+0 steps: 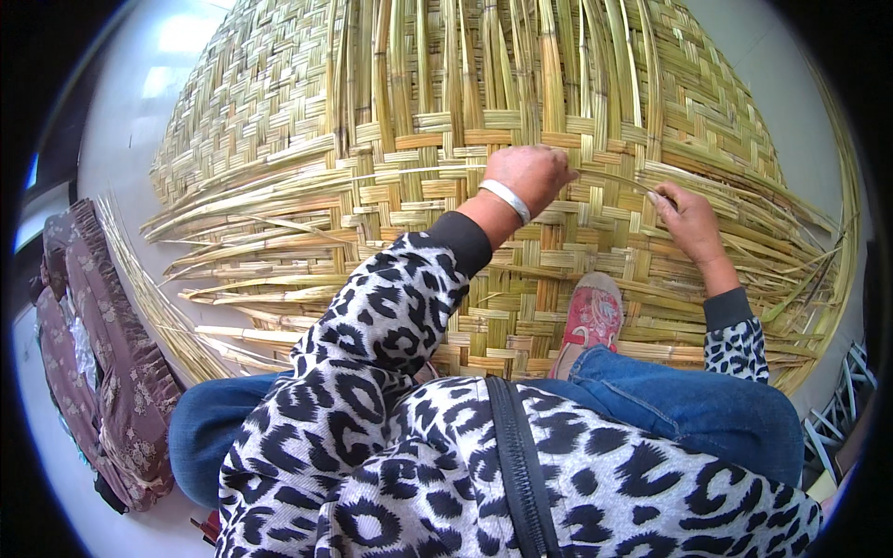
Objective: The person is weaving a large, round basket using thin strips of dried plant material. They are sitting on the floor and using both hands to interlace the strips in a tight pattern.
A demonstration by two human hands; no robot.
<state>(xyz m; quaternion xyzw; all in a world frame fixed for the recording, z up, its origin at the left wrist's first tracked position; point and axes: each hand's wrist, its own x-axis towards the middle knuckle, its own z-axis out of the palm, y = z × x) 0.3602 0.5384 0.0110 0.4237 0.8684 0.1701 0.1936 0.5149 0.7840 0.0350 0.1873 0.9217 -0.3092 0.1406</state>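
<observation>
Woven mat (pixel 535 237) is spread on the floor (pixel 116 130) right in front of you, running from your feet to the far edge of view, all yellow-green flat strips with some browner ones mixed in. Your left hand (pixel 528 177), the one with the silvery bracelet (pixel 505 199), is over the middle of the weave, knuckles up and fingers curled in almost to a fist. Its fingertips are tucked out of sight, so I can't tell what it's gripping, if anything. Your right hand (pixel 690 221) is a bit nearer and off to the right, thumb and finger pinched together on a thin strip (pixel 614 178) that runs across to your left hand.

Beyond your hands, long strips (pixel 456 70) lie side by side toward the far end, with tight weave on both sides of them. Loose ends fan out left and right. You've got a pink shoe (pixel 595 314) planted on the near part of the mat, just right of the middle. Over on the left there's a bunch of loose strips (pixel 158 307) on the floor, plus some purplish-brown flowered fabric (pixel 121 372) near your knee.
</observation>
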